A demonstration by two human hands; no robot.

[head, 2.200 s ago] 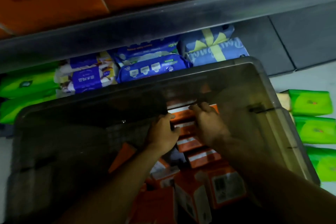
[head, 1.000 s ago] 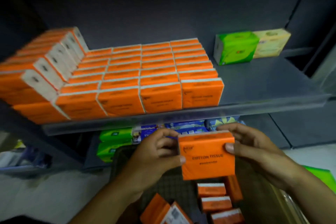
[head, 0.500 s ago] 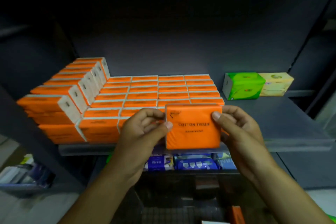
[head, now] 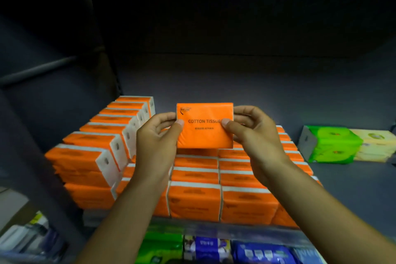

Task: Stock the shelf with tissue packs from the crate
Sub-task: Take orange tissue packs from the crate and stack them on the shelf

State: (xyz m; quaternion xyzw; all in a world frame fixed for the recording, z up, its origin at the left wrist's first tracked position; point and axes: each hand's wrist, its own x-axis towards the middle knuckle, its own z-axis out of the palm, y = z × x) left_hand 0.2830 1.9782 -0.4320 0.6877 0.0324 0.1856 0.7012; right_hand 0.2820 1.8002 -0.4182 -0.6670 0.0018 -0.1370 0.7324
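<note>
An orange tissue pack [head: 204,133] marked COTTON TISSUE is held upright above the stocked rows, its front facing me. My left hand [head: 157,139] pinches its left edge and my right hand [head: 255,135] pinches its right edge. Below it, rows of orange tissue packs [head: 216,188] fill the grey shelf [head: 347,191]. A taller double stack of orange packs [head: 100,156] stands at the left. The crate is out of view.
A green tissue pack [head: 330,146] and a pale yellow one [head: 375,146] sit at the back right of the shelf, with bare shelf in front of them. Green and blue packs [head: 214,248] lie on the lower shelf. A dark upright post [head: 32,156] borders the left.
Both hands took an orange pack out of the crate and raised it up and back over the stocked rows. The view has tilted up, so the crate has left the frame.
</note>
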